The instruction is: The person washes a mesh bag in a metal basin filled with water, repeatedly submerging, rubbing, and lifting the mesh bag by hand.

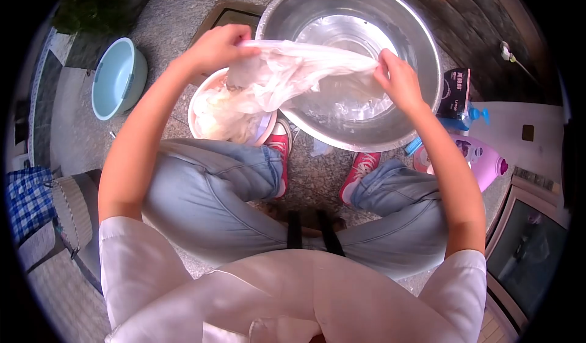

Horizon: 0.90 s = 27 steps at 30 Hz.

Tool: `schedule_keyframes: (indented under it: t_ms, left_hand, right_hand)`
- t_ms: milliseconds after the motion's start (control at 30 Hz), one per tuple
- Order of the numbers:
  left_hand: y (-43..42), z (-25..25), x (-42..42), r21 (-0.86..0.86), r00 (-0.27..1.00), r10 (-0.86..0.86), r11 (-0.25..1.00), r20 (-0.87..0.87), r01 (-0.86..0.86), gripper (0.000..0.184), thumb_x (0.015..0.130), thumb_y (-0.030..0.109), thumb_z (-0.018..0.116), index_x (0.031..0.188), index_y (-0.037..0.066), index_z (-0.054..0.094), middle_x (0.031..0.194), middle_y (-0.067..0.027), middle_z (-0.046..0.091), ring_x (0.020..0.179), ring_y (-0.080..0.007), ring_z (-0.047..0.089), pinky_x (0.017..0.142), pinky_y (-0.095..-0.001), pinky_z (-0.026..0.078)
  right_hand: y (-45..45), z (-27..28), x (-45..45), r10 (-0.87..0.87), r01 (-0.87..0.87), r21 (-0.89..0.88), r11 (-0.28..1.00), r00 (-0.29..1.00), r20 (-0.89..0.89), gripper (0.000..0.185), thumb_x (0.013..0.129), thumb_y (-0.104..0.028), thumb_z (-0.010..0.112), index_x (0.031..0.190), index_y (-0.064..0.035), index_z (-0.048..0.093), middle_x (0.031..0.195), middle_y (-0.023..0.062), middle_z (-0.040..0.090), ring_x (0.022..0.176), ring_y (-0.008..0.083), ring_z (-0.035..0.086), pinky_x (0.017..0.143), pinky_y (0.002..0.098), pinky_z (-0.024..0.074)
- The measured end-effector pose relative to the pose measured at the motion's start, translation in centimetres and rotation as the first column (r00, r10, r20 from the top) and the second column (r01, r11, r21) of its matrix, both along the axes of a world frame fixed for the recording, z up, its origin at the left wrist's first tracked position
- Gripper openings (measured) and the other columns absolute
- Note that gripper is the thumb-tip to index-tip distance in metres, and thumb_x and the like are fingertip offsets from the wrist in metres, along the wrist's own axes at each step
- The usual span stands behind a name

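I had the white cloth (293,68) on the head view, strung between the left hand (226,50) and the right hand (398,80), both grasping it. Its long axis ran left to right across the front of the person, the left end a little farther forward, so the cloth lay to the right of the left hand and to the left of the right. The left hand was pinched on the thicker end, whose folds sagged toward the pink basin (193,114) of pale, bunched fabric (223,120); I could not tell whether they touched. That hand was the nearer to the pink basin. The right thumb and fingers gripped the narrow end over the steel basin (422,47), just beside the pink one. From my end, I read the cloth as bridging the two, its middle above the steel basin's near-left side.
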<state>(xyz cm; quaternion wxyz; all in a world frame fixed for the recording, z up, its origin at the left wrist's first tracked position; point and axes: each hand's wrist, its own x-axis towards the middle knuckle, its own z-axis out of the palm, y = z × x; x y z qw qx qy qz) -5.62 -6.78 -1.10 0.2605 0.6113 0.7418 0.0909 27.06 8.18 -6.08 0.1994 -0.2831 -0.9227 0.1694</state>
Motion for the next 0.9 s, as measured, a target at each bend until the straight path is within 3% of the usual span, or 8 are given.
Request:
schedule_keyframes:
  t_ms: [167, 267, 333, 367, 567, 733, 800, 900]
  left_hand:
    - [-1.0, -0.7, -1.7, -0.025, 0.985, 0.002, 1.000, 0.174, 0.002, 0.011, 0.085, 0.018, 0.057, 0.089, 0.007, 0.056, 0.064, -0.0010, 0.047, 0.059, -0.0103, 0.045, 0.055, -0.0271, 0.039]
    - [-1.2, -5.3, -1.2, 0.029, 0.962, -0.164, 0.986, 0.217, 0.162, 0.022, 0.083, 0.014, 0.058, 0.105, 0.007, 0.058, 0.080, -0.0097, 0.058, 0.077, -0.0176, 0.056, 0.070, -0.0300, 0.046]
    - [-1.1, -6.5, 0.3, 0.193, 0.980, -0.188, 0.966, 0.073, 0.171, 0.027, 0.082, 0.012, 0.059, 0.109, 0.008, 0.057, 0.098, -0.0142, 0.058, 0.090, -0.0228, 0.057, 0.080, -0.0321, 0.046]
    - [-0.9, -6.5, 1.2, 0.082, 0.989, -0.096, 0.993, 0.111, 0.087, 0.035, 0.081, 0.009, 0.059, 0.115, 0.009, 0.053, 0.119, -0.0146, 0.048, 0.096, -0.0254, 0.056, 0.084, -0.0333, 0.046]
    - [-0.1, -7.5, 2.8, 0.371, 0.984, -0.069, 0.928, 0.163, 0.004, 0.044, 0.076, 0.007, 0.060, 0.118, 0.011, 0.045, 0.126, -0.0156, 0.036, 0.102, -0.0325, 0.052, 0.087, -0.0384, 0.045]
    - [-0.7, -5.2, 4.6, 0.187, 0.991, -0.092, 0.976, -0.098, 0.109, 0.037, 0.078, 0.016, 0.061, 0.112, 0.010, 0.048, 0.114, -0.0131, 0.048, 0.100, -0.0302, 0.054, 0.082, -0.0378, 0.046]
    - [-0.9, -6.4, 5.9, 0.014, 0.981, -0.190, 0.982, 0.041, 0.190, 0.042, 0.077, 0.022, 0.063, 0.114, 0.009, 0.049, 0.107, -0.0152, 0.052, 0.092, -0.0293, 0.058, 0.077, -0.0358, 0.048]
    - [-1.6, -9.1, 7.3, -0.027, 0.968, -0.242, 0.970, -0.066, 0.240, 0.045, 0.074, 0.027, 0.066, 0.112, 0.009, 0.053, 0.110, -0.0146, 0.053, 0.092, -0.0316, 0.058, 0.078, -0.0392, 0.048]
  right_hand:
    - [-1.1, -3.9, -0.9, 0.110, -0.138, 0.116, 0.984, 0.968, 0.224, 0.021, 0.074, -0.008, 0.056, 0.092, -0.0087, 0.047, 0.084, 0.0122, 0.053, 0.076, 0.0322, 0.057, 0.064, 0.0409, 0.0461]
    - [-3.8, -7.2, -0.1, 0.068, -0.162, 0.133, 0.978, 0.847, 0.527, 0.026, 0.074, -0.007, 0.056, 0.098, -0.0094, 0.050, 0.088, 0.0122, 0.053, 0.081, 0.0314, 0.057, 0.068, 0.0406, 0.0465]
    - [-4.6, -6.9, -0.8, 0.143, -0.166, 0.013, 0.986, 0.885, 0.444, 0.029, 0.074, -0.008, 0.057, 0.102, -0.0100, 0.050, 0.093, 0.0117, 0.053, 0.084, 0.0303, 0.057, 0.071, 0.0400, 0.0466]
    - [-4.9, -6.6, -1.3, 0.200, -0.175, -0.102, 0.979, 0.915, 0.349, 0.033, 0.074, -0.008, 0.057, 0.106, -0.0106, 0.051, 0.097, 0.0112, 0.053, 0.088, 0.0292, 0.057, 0.074, 0.0393, 0.0467]
    - [-8.5, -4.8, -9.1, 0.202, -0.273, -0.324, 0.906, 0.950, -0.236, 0.031, 0.077, -0.011, 0.058, 0.108, -0.0129, 0.055, 0.101, 0.0119, 0.057, 0.090, 0.0268, 0.058, 0.075, 0.0370, 0.0468]
    - [-7.4, -8.6, -10.6, 0.017, 0.028, -0.618, 0.786, 0.998, 0.066, 0.033, 0.076, -0.012, 0.061, 0.108, -0.0113, 0.055, 0.073, 0.0074, 0.059, 0.076, 0.0220, 0.059, 0.072, 0.0329, 0.0471]
    - [-7.0, -8.7, -9.9, 0.210, -0.086, -0.533, 0.842, 0.961, 0.178, 0.026, 0.076, -0.014, 0.060, 0.102, -0.0116, 0.056, 0.089, 0.0089, 0.059, 0.086, 0.0253, 0.057, 0.073, 0.0358, 0.0461]
    - [-7.2, -9.3, -8.9, 0.237, -0.186, -0.324, 0.927, 0.963, 0.127, 0.022, 0.076, -0.016, 0.059, 0.098, -0.0128, 0.057, 0.105, 0.0085, 0.054, 0.094, 0.0257, 0.053, 0.079, 0.0371, 0.0439]
